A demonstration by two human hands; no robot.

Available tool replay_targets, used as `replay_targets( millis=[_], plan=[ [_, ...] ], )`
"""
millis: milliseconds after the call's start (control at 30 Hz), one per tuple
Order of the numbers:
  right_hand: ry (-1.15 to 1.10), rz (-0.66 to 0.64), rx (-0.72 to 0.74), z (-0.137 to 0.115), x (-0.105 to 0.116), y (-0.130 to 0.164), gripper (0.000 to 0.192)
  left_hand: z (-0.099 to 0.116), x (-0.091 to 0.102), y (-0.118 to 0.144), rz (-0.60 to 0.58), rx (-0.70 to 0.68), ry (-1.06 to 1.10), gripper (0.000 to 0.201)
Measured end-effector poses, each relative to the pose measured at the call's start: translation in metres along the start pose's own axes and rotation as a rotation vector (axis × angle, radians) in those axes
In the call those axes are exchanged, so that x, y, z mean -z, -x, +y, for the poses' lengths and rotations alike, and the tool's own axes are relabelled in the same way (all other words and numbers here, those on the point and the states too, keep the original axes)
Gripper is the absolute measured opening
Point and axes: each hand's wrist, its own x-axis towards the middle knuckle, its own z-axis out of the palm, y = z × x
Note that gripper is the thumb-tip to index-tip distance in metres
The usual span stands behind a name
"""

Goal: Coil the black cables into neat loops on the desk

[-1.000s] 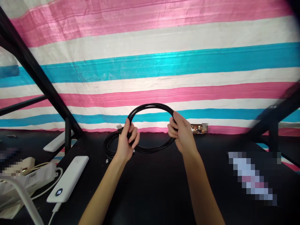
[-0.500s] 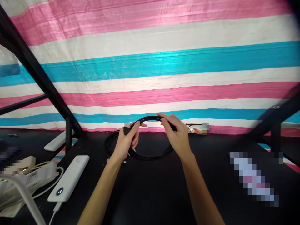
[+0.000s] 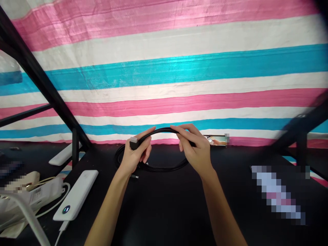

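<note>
A black cable [image 3: 167,130] wound into a loop is held up between my two hands, above a black tabletop [image 3: 161,205]. My left hand [image 3: 134,153] is closed round the loop's left side, with the cable's grey-tipped plug [image 3: 133,142] sticking out by the thumb. On the right side, the fingers of my right hand [image 3: 196,147] pinch the loop near its top. Behind my left hand another coil of black cable [image 3: 118,159] lies on the table, partly hidden. A small connector [image 3: 134,176] shows below my left wrist.
At left lie a white power bank [image 3: 77,194] with a white lead plugged in, a power strip [image 3: 43,194] and another white slab-shaped thing [image 3: 61,154]. A blurred-out flat object [image 3: 278,194] is at right. Black metal bars [image 3: 48,89] slant before a striped sheet [image 3: 179,75].
My left hand has shifted slightly left and down, and the plug by its thumb has turned. My right hand has moved a little right. Both still hold the loop, now somewhat flatter.
</note>
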Motion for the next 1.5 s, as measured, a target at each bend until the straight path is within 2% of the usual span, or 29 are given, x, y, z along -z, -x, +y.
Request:
replay_targets(
  millis=[167, 300, 500, 700, 867, 1033, 1233, 1333, 1433, 1500],
  plan=[
    [0.074, 0.011, -0.025, 0.000, 0.003, -0.001, 0.027, -0.001, -0.002, 0.001, -0.043, 0.011, 0.020, 0.035],
    [0.055, 0.032, -0.015, 0.001, 0.001, -0.002, 0.022, -0.004, -0.007, 0.001, -0.014, 0.001, 0.011, 0.035],
    [0.049, 0.009, -0.060, 0.003, 0.000, -0.001, 0.023, -0.006, -0.012, -0.002, 0.026, 0.015, -0.019, 0.049],
    [0.117, 0.017, -0.010, 0.005, -0.007, 0.001, 0.025, -0.003, -0.007, -0.002, 0.069, 0.055, -0.061, 0.033],
    [0.097, 0.013, 0.000, 0.003, -0.010, 0.001, 0.023, 0.001, -0.004, -0.001, 0.016, 0.087, -0.100, 0.028],
    [0.079, 0.045, -0.031, 0.003, -0.008, 0.001, 0.020, 0.002, -0.009, 0.000, -0.023, 0.094, -0.043, 0.026],
    [0.101, 0.079, -0.030, 0.005, -0.005, 0.000, 0.020, -0.002, -0.011, 0.000, -0.135, 0.141, 0.065, 0.040],
    [0.040, 0.099, -0.009, 0.006, -0.004, 0.000, 0.022, -0.004, -0.009, 0.000, -0.186, 0.122, 0.081, 0.038],
    [0.022, 0.107, -0.006, 0.006, -0.003, 0.000, 0.024, -0.005, -0.009, 0.001, -0.179, 0.087, 0.074, 0.037],
    [0.007, 0.089, -0.009, 0.005, -0.002, 0.000, 0.024, -0.005, -0.011, 0.001, -0.125, 0.074, 0.057, 0.036]
  ],
)
